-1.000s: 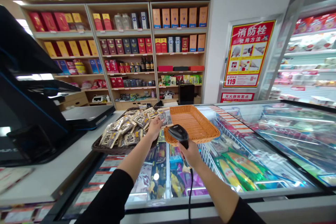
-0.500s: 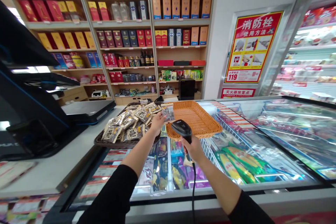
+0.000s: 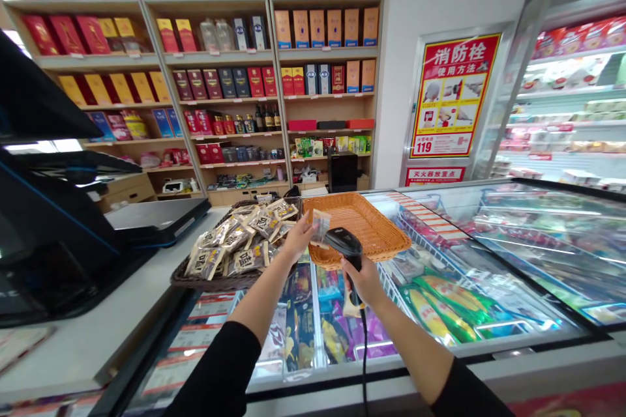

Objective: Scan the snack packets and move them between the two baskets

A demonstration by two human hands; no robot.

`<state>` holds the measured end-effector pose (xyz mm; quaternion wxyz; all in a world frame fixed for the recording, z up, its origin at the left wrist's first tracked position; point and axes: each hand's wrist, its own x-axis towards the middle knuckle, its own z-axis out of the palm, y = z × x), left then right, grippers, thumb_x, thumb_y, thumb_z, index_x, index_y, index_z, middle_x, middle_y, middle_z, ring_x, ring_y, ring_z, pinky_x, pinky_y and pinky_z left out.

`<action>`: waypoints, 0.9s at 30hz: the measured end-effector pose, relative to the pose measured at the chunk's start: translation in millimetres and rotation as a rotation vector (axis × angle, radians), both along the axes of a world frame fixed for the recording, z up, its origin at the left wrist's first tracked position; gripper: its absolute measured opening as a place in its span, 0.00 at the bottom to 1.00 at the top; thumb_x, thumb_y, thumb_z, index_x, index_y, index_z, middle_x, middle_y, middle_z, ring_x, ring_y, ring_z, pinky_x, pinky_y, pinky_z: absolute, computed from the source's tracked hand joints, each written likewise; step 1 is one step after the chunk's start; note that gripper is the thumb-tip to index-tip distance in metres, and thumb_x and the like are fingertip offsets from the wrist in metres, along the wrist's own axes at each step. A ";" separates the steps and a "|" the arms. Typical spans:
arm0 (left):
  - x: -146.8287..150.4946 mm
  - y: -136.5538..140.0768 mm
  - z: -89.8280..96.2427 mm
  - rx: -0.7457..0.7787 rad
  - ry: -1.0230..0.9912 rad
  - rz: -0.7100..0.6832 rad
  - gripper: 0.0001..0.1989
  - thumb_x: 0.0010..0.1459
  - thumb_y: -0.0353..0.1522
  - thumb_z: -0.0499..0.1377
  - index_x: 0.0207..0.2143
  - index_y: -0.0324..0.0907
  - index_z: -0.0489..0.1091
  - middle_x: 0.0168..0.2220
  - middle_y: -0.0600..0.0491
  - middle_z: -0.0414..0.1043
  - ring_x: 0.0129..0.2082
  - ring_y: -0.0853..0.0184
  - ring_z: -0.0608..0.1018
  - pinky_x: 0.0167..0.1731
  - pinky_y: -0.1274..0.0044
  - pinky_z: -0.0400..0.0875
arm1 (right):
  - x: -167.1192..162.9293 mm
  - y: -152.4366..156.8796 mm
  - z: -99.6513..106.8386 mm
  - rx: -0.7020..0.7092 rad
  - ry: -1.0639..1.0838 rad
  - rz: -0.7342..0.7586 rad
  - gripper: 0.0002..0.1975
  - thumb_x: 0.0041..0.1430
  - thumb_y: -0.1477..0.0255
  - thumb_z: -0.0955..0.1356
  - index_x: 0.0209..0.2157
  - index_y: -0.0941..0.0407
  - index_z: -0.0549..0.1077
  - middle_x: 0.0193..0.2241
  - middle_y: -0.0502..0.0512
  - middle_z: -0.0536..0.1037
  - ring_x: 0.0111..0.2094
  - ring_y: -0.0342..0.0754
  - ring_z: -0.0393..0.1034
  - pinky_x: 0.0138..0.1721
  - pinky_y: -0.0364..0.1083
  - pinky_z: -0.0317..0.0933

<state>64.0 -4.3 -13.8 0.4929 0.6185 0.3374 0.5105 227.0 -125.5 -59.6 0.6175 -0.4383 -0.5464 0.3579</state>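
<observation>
My left hand (image 3: 299, 236) pinches a small snack packet (image 3: 320, 225) by its edge, over the near left part of an orange wicker basket (image 3: 364, 225). In my right hand (image 3: 364, 279) is a black barcode scanner (image 3: 346, 242), its head close beside the packet and its cable hanging down in front. Left of my left hand, a dark wicker basket (image 3: 195, 281) is heaped with similar snack packets (image 3: 244, 256). Nothing lies inside the visible part of the orange basket.
Both baskets rest on a glass-topped freezer (image 3: 420, 332) full of packaged food. A counter (image 3: 88, 339) with a black scale (image 3: 156, 212) stands at the left. Shelves of boxes (image 3: 225, 85) line the back wall, beside a red fire-hydrant sign (image 3: 454, 98).
My left hand has raised the packet slightly, tilting it more upright beside the scanner head. The camera view has shifted a little, and my right hand still holds the scanner.
</observation>
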 end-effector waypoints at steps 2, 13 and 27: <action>0.7 -0.6 0.7 0.015 0.017 0.031 0.36 0.46 0.39 0.66 0.57 0.40 0.64 0.53 0.44 0.71 0.56 0.56 0.70 0.56 0.66 0.62 | 0.0 -0.9 1.5 0.000 0.022 0.012 0.18 0.54 0.55 0.66 0.25 0.55 0.64 0.11 0.45 0.65 0.10 0.42 0.58 0.13 0.41 0.55; -1.3 -15.7 13.4 0.110 0.215 0.159 0.11 0.51 0.29 0.60 0.37 0.38 0.77 0.42 0.46 0.78 0.44 0.61 0.78 0.51 0.69 0.67 | 2.9 -0.4 2.3 -0.038 0.059 0.038 0.18 0.53 0.55 0.67 0.33 0.57 0.67 0.12 0.44 0.66 0.11 0.43 0.59 0.13 0.42 0.55; -1.0 -15.2 11.3 0.162 0.359 0.187 0.10 0.50 0.28 0.57 0.33 0.40 0.78 0.36 0.50 0.79 0.37 0.65 0.79 0.44 0.73 0.71 | 0.7 -0.2 1.9 -0.031 0.055 0.006 0.19 0.52 0.54 0.67 0.31 0.57 0.69 0.11 0.44 0.66 0.10 0.42 0.58 0.13 0.42 0.55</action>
